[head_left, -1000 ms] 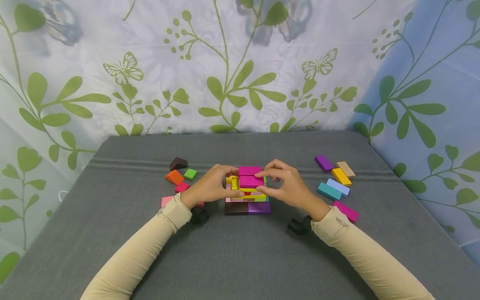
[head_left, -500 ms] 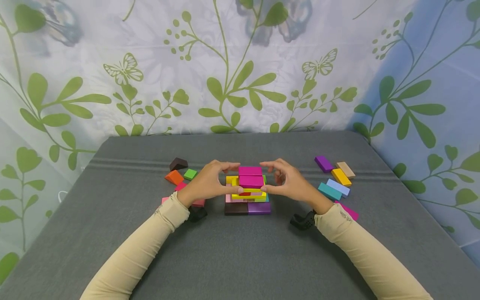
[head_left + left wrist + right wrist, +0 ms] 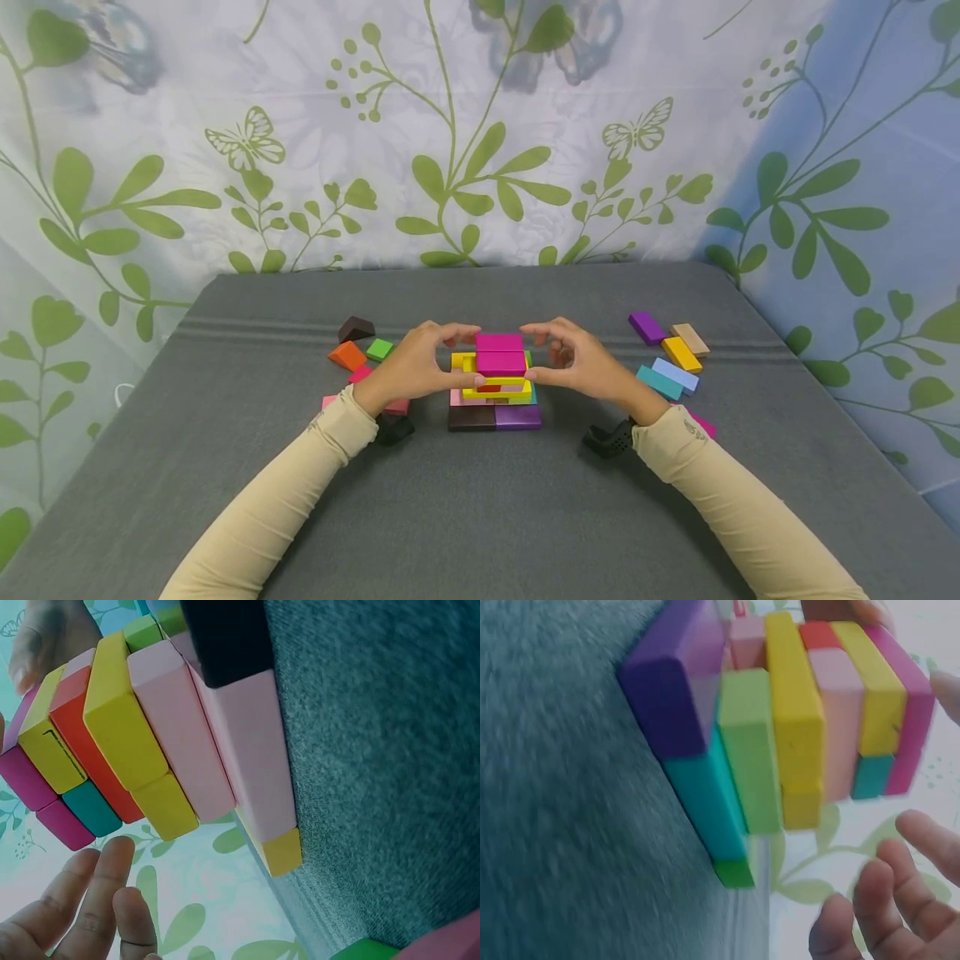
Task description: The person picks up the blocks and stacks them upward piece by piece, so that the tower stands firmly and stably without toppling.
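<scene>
A layered tower of coloured wooden blocks stands on the grey table (image 3: pixel 480 517), two magenta blocks (image 3: pixel 501 363) side by side on top. Its bottom layer shows a dark brown block (image 3: pixel 471 418) and a purple block (image 3: pixel 517 417) in front. My left hand (image 3: pixel 420 360) is at the tower's left side, thumb and index finger spread at the front and back of the magenta blocks. Mirroring it on the right is my right hand (image 3: pixel 581 367). In the wrist views, the other left fingers (image 3: pixel 97 900) and right fingers (image 3: pixel 900 900) stand apart from the blocks.
Left of the tower lie loose blocks: dark brown (image 3: pixel 356 328), orange (image 3: pixel 347 357), green (image 3: pixel 380 349) and pinkish ones partly behind my wrist. On the right are purple (image 3: pixel 647 327), yellow (image 3: pixel 681 354), tan (image 3: pixel 690 340), teal (image 3: pixel 660 382) and light blue (image 3: pixel 676 375) blocks.
My right fingers have come off the top of the front magenta block and moved to its right side. The left hand has shifted only slightly; the two magenta blocks now look evenly lined up.
</scene>
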A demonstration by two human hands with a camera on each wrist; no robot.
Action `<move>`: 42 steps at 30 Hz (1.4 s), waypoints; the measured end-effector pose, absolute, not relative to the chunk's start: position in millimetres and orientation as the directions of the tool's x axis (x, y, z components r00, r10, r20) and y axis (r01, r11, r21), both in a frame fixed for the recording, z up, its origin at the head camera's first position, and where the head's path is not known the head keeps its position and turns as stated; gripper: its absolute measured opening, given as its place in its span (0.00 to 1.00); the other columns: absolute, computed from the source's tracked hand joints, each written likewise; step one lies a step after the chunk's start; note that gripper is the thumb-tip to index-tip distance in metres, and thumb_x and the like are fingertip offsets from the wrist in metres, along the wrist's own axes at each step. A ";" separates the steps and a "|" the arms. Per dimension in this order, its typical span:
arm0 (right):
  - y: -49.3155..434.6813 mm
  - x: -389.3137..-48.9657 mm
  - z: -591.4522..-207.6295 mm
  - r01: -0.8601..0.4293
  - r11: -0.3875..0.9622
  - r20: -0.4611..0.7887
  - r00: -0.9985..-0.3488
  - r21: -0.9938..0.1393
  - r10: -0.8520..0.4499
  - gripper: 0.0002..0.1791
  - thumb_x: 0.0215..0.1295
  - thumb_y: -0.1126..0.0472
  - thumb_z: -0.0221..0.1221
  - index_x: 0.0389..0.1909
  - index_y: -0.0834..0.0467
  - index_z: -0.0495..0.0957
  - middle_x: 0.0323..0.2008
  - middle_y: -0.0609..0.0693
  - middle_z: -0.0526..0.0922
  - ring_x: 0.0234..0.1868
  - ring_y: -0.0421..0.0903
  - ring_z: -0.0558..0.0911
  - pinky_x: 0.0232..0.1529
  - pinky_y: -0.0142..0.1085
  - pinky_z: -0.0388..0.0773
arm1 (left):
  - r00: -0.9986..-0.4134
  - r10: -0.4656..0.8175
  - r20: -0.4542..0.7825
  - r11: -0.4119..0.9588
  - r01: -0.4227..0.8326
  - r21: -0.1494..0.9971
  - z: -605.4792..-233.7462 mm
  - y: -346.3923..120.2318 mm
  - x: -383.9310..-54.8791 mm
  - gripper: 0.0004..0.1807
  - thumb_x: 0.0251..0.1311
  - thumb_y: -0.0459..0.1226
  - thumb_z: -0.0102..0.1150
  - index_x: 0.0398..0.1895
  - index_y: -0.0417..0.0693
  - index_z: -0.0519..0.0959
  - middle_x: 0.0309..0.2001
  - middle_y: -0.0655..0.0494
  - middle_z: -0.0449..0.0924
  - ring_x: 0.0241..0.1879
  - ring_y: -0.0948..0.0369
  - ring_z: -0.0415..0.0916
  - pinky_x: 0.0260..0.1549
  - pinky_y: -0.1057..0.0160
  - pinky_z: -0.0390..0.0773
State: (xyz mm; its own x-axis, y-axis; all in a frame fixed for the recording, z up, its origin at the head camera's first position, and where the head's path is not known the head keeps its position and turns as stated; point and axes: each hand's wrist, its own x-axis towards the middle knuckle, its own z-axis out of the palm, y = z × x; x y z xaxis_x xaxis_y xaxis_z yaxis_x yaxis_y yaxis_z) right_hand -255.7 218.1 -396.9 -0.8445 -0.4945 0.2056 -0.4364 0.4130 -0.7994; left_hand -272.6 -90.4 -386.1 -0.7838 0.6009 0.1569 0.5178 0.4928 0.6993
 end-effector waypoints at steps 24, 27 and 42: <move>352.7 -255.1 -393.1 -0.632 0.488 0.206 -0.713 -0.602 -0.670 0.23 0.63 0.89 0.55 0.46 0.63 0.89 0.44 0.56 0.88 0.45 0.37 0.82 0.39 0.35 0.82 | -0.787 0.602 0.139 0.501 0.507 0.702 -389.5 -88.2 -270.0 0.41 0.61 0.48 0.80 0.74 0.42 0.77 0.61 0.50 0.83 0.57 0.51 0.71 0.54 0.48 0.75; 362.1 -252.5 -396.0 -0.625 0.541 0.156 -0.723 -0.563 -0.673 0.35 0.53 0.93 0.49 0.45 0.58 0.91 0.49 0.55 0.87 0.52 0.43 0.82 0.47 0.38 0.80 | -0.786 0.603 0.137 0.497 0.505 0.706 -390.1 -87.4 -269.8 0.41 0.61 0.48 0.79 0.74 0.42 0.77 0.62 0.50 0.83 0.57 0.51 0.72 0.55 0.48 0.74; 356.2 -249.2 -381.6 -0.504 0.729 -0.167 -0.758 -0.463 -0.630 0.44 0.41 0.96 0.45 0.50 0.58 0.90 0.59 0.64 0.81 0.62 0.70 0.79 0.58 0.62 0.81 | -0.777 0.610 0.152 0.485 0.518 0.704 -390.3 -85.1 -270.3 0.40 0.61 0.47 0.79 0.74 0.41 0.77 0.63 0.50 0.84 0.56 0.52 0.72 0.54 0.49 0.73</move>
State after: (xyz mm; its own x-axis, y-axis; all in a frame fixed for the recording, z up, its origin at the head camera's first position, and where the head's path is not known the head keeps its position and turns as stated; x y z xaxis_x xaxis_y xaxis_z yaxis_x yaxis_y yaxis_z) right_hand -249.2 356.2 -381.6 -0.7582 -0.6303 -0.1669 -0.5040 0.7289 -0.4634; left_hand -270.3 -85.1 -390.3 -0.7774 0.6104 0.1518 0.5185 0.4852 0.7041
